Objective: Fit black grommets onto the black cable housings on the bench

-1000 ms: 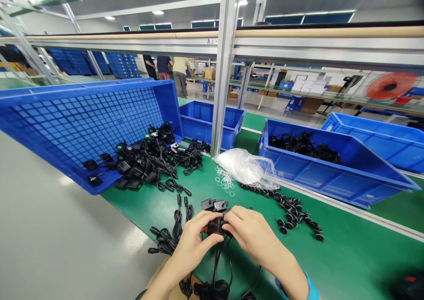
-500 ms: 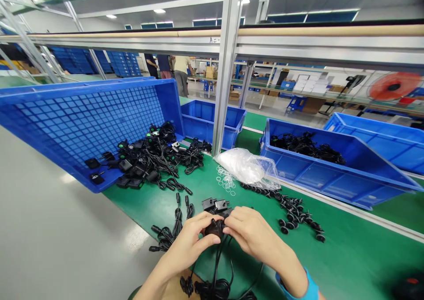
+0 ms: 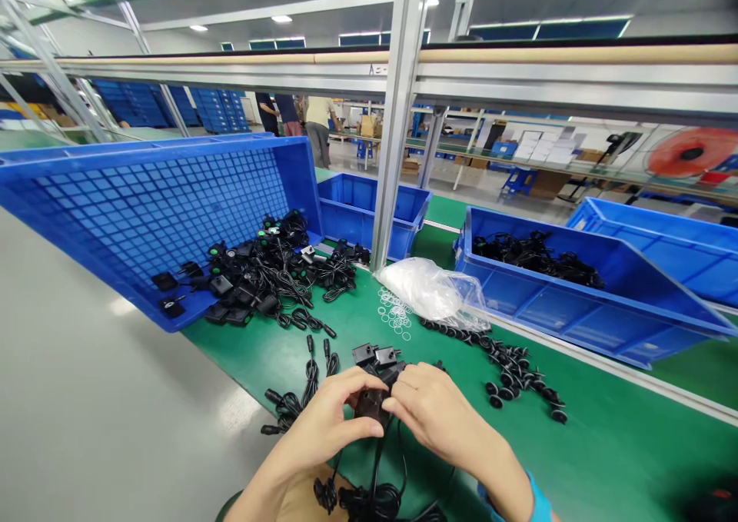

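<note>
My left hand (image 3: 337, 414) holds a small black device (image 3: 370, 405) between thumb and fingers, low in the middle of the view. Fingers of my right hand (image 3: 430, 403) are closed at the device's right side; what they pinch, if anything, is hidden. Black cables (image 3: 374, 499) hang below the device and lie coiled at the bottom edge. Just beyond my hands, black box-shaped parts (image 3: 385, 355) rest on the green table (image 3: 461, 368). Small round black parts (image 3: 507, 376) are scattered to the right. White rings (image 3: 395, 314) lie near a clear plastic bag (image 3: 427, 287).
A tilted blue crate (image 3: 173, 191) spills black cabled devices (image 3: 259, 276) at the left. Cable ends (image 3: 288, 407) lie left of my hands. A metal post (image 3: 395, 122) rises behind the bag. Blue bins (image 3: 553, 299) stand at the right. People (image 3: 318, 126) stand far behind.
The black device has turned in my left hand, showing a flatter face. My right fingers have shifted slightly and curled more. The whole view has moved a little.
</note>
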{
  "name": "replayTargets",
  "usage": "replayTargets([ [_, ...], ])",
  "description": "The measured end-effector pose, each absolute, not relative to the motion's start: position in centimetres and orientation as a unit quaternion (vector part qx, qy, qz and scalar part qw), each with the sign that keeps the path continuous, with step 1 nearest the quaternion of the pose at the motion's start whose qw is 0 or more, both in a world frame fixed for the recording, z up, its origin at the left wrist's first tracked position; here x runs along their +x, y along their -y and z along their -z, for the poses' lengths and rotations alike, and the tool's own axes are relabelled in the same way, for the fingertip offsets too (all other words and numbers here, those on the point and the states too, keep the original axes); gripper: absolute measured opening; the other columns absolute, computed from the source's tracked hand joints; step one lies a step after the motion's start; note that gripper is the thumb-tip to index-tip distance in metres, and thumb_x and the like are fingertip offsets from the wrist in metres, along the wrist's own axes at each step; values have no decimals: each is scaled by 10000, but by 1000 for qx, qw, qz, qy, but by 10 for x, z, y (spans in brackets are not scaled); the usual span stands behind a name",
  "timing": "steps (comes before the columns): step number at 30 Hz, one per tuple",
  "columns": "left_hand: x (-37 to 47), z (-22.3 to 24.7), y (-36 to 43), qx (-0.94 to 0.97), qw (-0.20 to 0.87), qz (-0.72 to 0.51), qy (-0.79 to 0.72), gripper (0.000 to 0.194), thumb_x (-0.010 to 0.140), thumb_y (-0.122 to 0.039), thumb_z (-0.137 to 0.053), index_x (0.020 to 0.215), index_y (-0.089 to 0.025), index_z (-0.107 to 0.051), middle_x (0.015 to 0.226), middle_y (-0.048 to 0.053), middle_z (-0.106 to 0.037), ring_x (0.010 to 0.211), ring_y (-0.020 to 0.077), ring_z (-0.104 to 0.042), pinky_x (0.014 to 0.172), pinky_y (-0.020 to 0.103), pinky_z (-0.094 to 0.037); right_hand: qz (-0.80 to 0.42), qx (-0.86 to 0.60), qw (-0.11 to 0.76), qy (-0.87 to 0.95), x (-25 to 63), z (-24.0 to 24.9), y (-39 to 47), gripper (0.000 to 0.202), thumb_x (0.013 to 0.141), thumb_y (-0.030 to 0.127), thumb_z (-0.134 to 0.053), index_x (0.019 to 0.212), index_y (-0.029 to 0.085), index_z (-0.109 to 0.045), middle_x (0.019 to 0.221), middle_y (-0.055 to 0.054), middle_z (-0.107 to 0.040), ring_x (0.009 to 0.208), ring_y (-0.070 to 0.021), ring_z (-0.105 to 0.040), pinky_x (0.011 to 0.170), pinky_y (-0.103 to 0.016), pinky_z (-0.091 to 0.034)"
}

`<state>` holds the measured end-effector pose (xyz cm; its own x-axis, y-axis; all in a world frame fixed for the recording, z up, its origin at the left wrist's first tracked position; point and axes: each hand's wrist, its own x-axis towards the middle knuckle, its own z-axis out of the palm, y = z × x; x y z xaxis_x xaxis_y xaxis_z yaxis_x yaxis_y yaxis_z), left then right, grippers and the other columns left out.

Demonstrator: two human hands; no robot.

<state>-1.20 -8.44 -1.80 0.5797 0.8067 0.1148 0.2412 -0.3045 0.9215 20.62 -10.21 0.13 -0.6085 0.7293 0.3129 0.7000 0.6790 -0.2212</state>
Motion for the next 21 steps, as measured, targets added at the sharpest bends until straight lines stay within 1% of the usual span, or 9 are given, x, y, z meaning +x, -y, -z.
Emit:
replayTargets([
  [4,-5,25,91,767,355,-370,-386,321,821,-275,-797,1105,-241,-650,1032,26,-615,940,196,-601,825,294,-470,-214,-513,191,809,198,5,101,581,1093,420,-194,584,204,-373,524,29,-448,494,-120,-382,561,-302,-257],
  [6,0,30,95,767,310,-394,-400,315,847,-268,-763,1131,-243,-631,1050,38,-602,940,204,-609,822,310,-487,-239,-545,194,780,194,4,103,555,1073,472,-279,604,210,-416,556,19,-505,519,-132,-438,563,-294,-278],
  [8,5,35,99,767,293,-405,-402,309,870,-277,-726,1156,-247,-615,1061,49,-598,925,209,-616,792,314,-507,-262,-529,226,775,190,3,105,349,1009,495,-482,810,222,-566,752,-5,-646,649,-165,-555,613,-281,-359],
  [10,8,39,100,759,306,-410,-403,363,874,-249,-697,1215,-253,-574,1119,63,-596,908,203,-624,751,305,-529,-303,-489,275,770,188,2,106,232,953,442,-597,1083,249,-586,991,-23,-698,810,-188,-629,708,-277,-446],
  [13,2,42,95,747,345,-375,-427,592,831,-167,-701,1366,-266,-469,1195,73,-620,817,178,-647,706,302,-553,-332,-504,356,714,198,5,104,275,965,431,-543,1189,274,-565,970,-13,-709,730,-171,-654,662,-266,-500],
  [14,-4,42,91,756,337,-353,-436,577,833,-151,-693,1361,-261,-488,1143,64,-657,784,178,-654,733,321,-556,-326,-531,385,681,206,6,101,317,964,469,-526,1208,269,-558,892,-9,-706,658,-169,-643,607,-265,-499],
  [16,-22,37,85,784,285,-322,-448,360,883,-160,-650,1232,-241,-612,977,40,-721,770,193,-666,865,396,-534,-307,-586,425,617,224,9,92,437,941,556,-517,1253,250,-537,728,7,-674,575,-182,-628,540,-272,-492],
  [18,-40,27,82,792,231,-330,-459,158,930,-206,-619,1067,-226,-695,875,36,-741,818,211,-672,950,431,-486,-286,-629,408,598,242,16,80,512,916,620,-501,1261,246,-554,621,17,-635,574,-210,-638,551,-292,-504],
  [21,-60,7,84,784,315,-306,-439,231,899,-311,-706,1116,-232,-707,874,32,-755,802,192,-682,794,307,-530,-277,-646,312,640,257,32,67,536,885,661,-479,1210,261,-625,757,-33,-716,613,-238,-661,618,-351,-538],
])
